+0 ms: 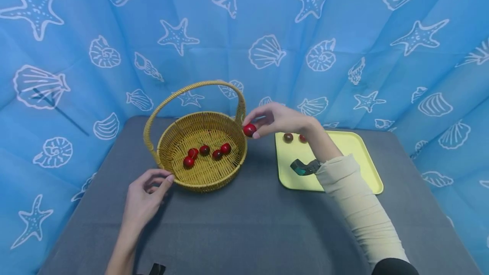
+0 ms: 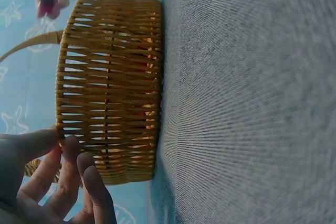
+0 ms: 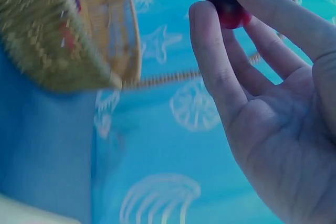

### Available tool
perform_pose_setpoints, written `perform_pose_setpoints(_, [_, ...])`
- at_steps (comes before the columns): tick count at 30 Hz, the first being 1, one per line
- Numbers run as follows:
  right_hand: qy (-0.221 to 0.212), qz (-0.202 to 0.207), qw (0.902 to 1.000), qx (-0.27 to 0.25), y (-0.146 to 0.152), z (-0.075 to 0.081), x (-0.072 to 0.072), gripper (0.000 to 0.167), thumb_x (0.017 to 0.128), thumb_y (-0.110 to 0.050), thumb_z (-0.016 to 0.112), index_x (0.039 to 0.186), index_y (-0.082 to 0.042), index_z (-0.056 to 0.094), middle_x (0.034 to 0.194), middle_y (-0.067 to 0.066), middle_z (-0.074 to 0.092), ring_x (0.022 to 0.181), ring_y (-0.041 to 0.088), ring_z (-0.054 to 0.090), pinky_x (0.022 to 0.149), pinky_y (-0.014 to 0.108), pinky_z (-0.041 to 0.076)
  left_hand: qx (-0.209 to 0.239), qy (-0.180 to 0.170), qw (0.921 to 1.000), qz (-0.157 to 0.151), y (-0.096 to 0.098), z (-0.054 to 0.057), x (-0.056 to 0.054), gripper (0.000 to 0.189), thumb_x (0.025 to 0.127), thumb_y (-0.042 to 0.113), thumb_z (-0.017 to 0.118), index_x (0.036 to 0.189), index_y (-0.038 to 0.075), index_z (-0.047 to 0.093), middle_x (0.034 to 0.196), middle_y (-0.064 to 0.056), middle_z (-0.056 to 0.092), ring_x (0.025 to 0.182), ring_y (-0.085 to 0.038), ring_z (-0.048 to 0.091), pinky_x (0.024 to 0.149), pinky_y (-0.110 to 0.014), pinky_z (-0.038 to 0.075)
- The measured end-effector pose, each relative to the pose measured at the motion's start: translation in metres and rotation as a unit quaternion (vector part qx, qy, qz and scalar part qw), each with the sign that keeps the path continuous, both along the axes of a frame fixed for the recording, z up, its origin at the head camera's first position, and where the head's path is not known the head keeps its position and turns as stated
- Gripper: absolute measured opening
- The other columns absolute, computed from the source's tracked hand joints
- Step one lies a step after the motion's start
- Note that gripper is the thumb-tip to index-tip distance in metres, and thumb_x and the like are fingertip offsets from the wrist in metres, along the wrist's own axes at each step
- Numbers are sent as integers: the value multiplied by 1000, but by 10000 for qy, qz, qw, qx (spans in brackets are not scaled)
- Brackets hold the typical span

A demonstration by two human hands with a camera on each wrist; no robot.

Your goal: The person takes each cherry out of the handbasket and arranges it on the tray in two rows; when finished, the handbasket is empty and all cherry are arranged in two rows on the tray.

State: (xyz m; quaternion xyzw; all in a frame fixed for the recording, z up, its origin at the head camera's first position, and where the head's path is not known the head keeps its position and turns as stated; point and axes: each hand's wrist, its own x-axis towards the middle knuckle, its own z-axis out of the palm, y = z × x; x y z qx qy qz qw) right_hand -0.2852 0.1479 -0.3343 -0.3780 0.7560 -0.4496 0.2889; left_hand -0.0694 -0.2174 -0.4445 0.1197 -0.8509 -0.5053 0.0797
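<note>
A round wicker basket point(image 1: 206, 185) with a tall arched handle point(image 1: 196, 85) stands on the left half of the table. Several small, round, dark-red fruits point(image 1: 204, 150) lie on its bottom. At its near left rim, my left hand point(image 1: 144, 196) pinches the edge between thumb and fingers point(image 2: 68, 150). My right hand point(image 1: 280, 119) is raised beside the basket's right rim, near the foot of the handle. Between its thumb and fingertips it holds one round dark-red fruit point(image 1: 249, 130), nearly black on one side in the right wrist view point(image 3: 227, 1).
To the right lies a yellow tray point(image 1: 366, 173), partly hidden by the right forearm. Two fruits point(image 1: 288, 138) show near its far edge. Grey cloth point(image 1: 229, 232) covers the table, and a blue curtain point(image 1: 267, 24) printed with shells and starfish hangs behind and at the sides.
</note>
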Motion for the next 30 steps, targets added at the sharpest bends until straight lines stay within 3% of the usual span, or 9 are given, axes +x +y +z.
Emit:
perform_pose_setpoints(3, [-156,-314,9993,163,26,-1,2,40,95,-7,81,133,-6,70,120,10,78,90,16,77,74,32,63,8,-59,10000,3,0,0,0,27,105,37,74,121,15,73,107,-19,81,66,-20,73,57,-29,58])
perform_pose_setpoints(5, [-273,-530,9977,319,43,-3,3,39,97,-10,81,134,-9,70,108,9,79,76,14,70,58,30,55,20,-88,10000,9,0,0,0,27,105,37,74,122,15,73,107,-19,81,66,-20,72,57,-29,57])
perform_pose_setpoints(7, [-407,-779,9950,476,59,-5,5,39,98,-13,81,135,-11,69,101,9,79,70,15,63,50,29,44,13,-98,9999,17,0,0,-1,27,105,36,74,122,15,73,107,-19,80,67,-20,72,57,-29,57])
perform_pose_setpoints(10, [-383,-1054,9920,583,81,-11,5,38,99,-14,80,135,-8,69,102,9,80,83,15,70,56,30,51,-3,-116,9999,39,0,-1,-1,27,105,36,74,122,15,73,107,-19,80,67,-20,72,57,-28,57])
perform_pose_setpoints(14, [-221,-1355,9888,592,107,-21,5,39,98,-12,81,133,-3,69,112,10,81,96,16,76,76,35,62,-36,-142,9999,65,0,0,-2,27,105,36,74,122,15,73,107,-18,80,68,-20,72,58,-28,57])
perform_pose_setpoints(19, [-5,-1733,9817,789,134,-33,7,41,98,-17,82,135,-4,69,128,10,77,120,17,78,95,30,61,-45,-205,9997,93,0,0,-2,27,105,36,74,123,16,72,108,-17,80,69,-20,72,58,-28,57])
perform_pose_setpoints(27, [138,-2389,9653,1047,171,-50,8,45,101,-21,79,141,-5,67,147,19,64,115,4,74,96,22,57,-59,-209,9997,69,0,0,-2,27,105,36,74,123,16,72,108,-17,80,68,-20,72,58,-27,57])
perform_pose_setpoints(30, [125,-2557,9608,1064,182,-59,8,46,103,-19,76,145,-3,64,150,23,61,119,11,75,97,22,56,-57,-183,9998,55,0,0,-2,26,105,36,74,122,16,72,108,-18,80,68,-20,72,58,-27,57])
